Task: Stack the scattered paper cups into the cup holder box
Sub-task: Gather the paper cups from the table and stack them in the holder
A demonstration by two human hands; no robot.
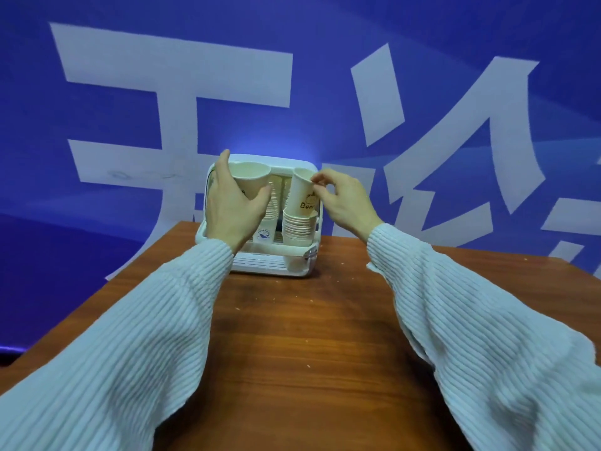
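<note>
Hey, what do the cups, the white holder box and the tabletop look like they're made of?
Cream cup with brown print: likely paper, matte, with a thin rolled rim. White cup holder box: looks like moulded plastic, slightly glossy, with a slotted base. Brown table: wood or wood-grain laminate, streaked, with a soft sheen.

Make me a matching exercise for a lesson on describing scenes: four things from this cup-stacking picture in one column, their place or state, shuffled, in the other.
Things:
1. left hand
2. right hand
3. cup holder box
4. right stack of cups

States:
A. stands at the table's far edge
B. pinches the rim of the bear-print cup
C. wraps round a wide-mouthed cup
D. sits nested under the bear-print cup

Pairs: 1-C, 2-B, 3-A, 4-D
</note>
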